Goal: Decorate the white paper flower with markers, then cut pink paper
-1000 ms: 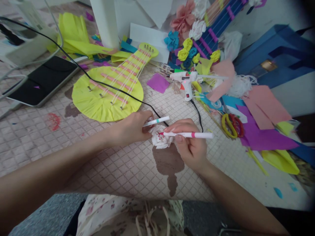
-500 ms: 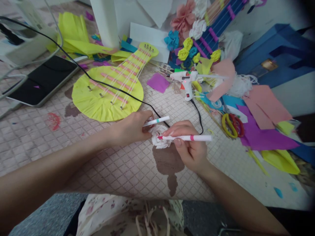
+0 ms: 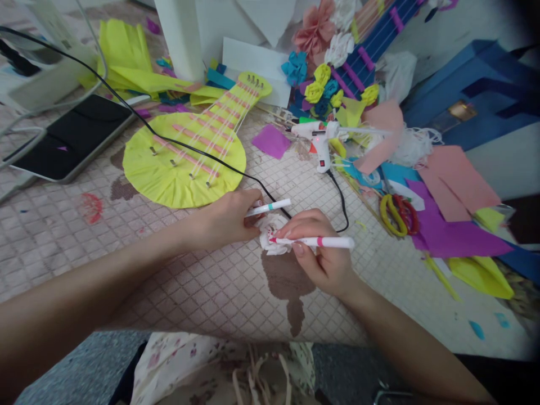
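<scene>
Clearly, the right hand (image 3: 327, 253) pinched a pink-banded marker (image 3: 323, 242) in its grip, tip against the white paper flower (image 3: 265, 233), which sat between both hands over the bench (image 3: 202, 292). The left hand (image 3: 232, 219) clasped a teal-banded pen (image 3: 277, 205), touching the flower's left side. Beyond lay a yellow paper instrument (image 3: 177, 175).

paper flower (image 3: 269, 229): white, pink-specked | marker (image 3: 333, 242): white, pink band | paper instrument (image 3: 179, 183): yellow, pink strips | tablecloth (image 3: 202, 292): beige diamonds
</scene>
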Demonstrator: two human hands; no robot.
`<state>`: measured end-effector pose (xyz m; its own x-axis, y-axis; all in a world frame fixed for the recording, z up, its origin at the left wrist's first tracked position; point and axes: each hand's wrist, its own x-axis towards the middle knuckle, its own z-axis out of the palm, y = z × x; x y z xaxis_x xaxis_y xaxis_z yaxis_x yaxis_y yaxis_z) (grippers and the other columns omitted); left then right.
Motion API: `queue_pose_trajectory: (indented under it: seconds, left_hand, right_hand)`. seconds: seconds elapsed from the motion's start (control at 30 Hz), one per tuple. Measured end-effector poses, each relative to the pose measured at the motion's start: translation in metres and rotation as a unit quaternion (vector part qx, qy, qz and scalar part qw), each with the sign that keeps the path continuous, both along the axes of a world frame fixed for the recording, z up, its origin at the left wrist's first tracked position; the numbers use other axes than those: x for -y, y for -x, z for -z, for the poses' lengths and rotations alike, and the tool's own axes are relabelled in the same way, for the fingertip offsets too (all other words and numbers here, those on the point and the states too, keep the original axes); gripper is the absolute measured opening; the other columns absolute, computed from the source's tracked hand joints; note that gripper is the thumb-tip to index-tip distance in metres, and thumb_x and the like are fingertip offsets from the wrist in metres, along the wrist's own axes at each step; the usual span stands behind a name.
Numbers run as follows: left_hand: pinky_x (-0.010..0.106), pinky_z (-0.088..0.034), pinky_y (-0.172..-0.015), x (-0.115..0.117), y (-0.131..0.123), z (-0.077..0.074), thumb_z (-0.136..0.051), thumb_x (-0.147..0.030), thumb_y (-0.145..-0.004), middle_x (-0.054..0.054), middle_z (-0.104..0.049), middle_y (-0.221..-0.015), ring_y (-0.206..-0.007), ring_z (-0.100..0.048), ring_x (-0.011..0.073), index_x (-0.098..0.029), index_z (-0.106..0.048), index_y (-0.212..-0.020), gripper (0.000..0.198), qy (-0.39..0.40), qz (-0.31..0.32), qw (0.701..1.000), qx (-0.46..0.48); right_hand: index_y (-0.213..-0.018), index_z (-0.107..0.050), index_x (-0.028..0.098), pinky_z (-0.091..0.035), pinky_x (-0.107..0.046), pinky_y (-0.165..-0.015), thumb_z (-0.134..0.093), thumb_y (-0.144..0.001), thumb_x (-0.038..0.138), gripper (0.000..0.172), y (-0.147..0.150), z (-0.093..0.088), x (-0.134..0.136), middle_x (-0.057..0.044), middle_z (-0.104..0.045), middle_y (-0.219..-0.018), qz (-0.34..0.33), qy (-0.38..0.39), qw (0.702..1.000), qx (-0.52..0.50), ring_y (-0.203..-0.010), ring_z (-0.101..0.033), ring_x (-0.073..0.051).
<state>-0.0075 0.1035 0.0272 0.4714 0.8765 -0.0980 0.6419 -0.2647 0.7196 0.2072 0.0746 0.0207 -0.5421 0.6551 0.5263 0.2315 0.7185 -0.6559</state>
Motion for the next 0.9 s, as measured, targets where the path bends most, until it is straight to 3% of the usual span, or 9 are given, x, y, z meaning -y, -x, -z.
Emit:
queue_pose_trajectory:
  seconds: [0.33,0.57,0.9]
  left_hand:
    - [0.024,-0.035,-0.054,-0.0001,-0.0003,-0.0014,-0.060,-0.020,-0.069,-0.004,-0.051,-0.064,-0.055,-0.048,0.0103,-0.019,-0.045,-0.075,0.016,0.004,-0.001,1.000,-0.004]
    - [0.024,-0.035,-0.055,-0.0004,-0.0005,-0.0025,-0.059,-0.020,-0.068,-0.004,-0.051,-0.063,-0.057,-0.049,0.0113,-0.019,-0.046,-0.076,0.016,0.012,-0.001,1.000,-0.016]
    - [0.024,-0.034,-0.055,0.0002,-0.0012,-0.0030,-0.059,-0.019,-0.068,-0.004,-0.050,-0.063,-0.056,-0.049,0.0115,-0.020,-0.046,-0.076,0.016,0.020,-0.008,1.000,-0.015]
  right_hand:
    - [-0.100,-0.059,0.023,-0.053,-0.042,-0.076,-0.054,-0.084,0.012,0.020,-0.0023,-0.0011,0.0003,-0.005,-0.069,-0.088,0.013,-0.009,1.000,-0.016,-0.088,-0.061,-0.022]
    - [-0.094,-0.060,0.024,-0.053,-0.042,-0.069,-0.051,-0.088,0.017,0.013,-0.0046,-0.0031,-0.0057,-0.004,-0.066,-0.081,0.110,-0.029,0.990,-0.081,-0.079,-0.063,-0.021]
    - [-0.095,-0.060,0.023,-0.052,-0.044,-0.074,-0.053,-0.087,0.014,0.015,-0.0065,0.0024,-0.0063,-0.003,-0.067,-0.082,0.113,-0.035,0.991,-0.055,-0.082,-0.063,-0.022]
